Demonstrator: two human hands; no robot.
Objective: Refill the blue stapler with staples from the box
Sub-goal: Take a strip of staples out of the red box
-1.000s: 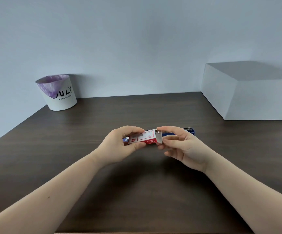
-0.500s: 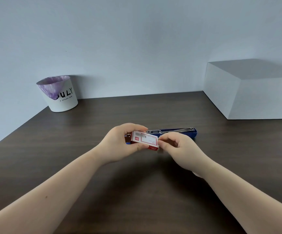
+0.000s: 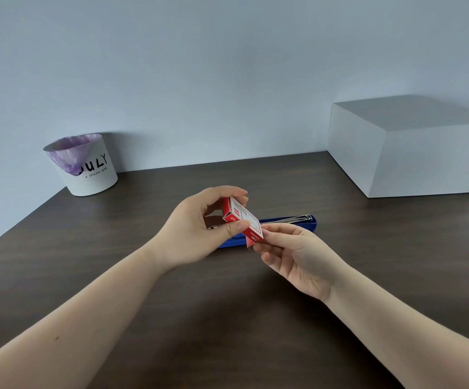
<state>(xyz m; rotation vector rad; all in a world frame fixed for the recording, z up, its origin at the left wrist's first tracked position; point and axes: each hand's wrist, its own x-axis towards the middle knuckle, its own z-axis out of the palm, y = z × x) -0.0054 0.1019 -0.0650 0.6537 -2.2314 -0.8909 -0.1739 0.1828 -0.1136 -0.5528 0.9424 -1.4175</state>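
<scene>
Hands raised over table, left hand (image 3: pixel 196 228) pinching tilted staple box (image 3: pixel 243 221), right hand (image 3: pixel 295 256) gripping its lower end.

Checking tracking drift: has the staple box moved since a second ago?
Yes. The staple box has tipped from level to slanted, its far end raised above the blue stapler, which stays flat on the table.

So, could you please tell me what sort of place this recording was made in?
Probably an office or home desk: a dark wood-grain desk top against a plain pale wall, a small white lined waste bin, a large white box, and a long blue stapler lying open.
</scene>
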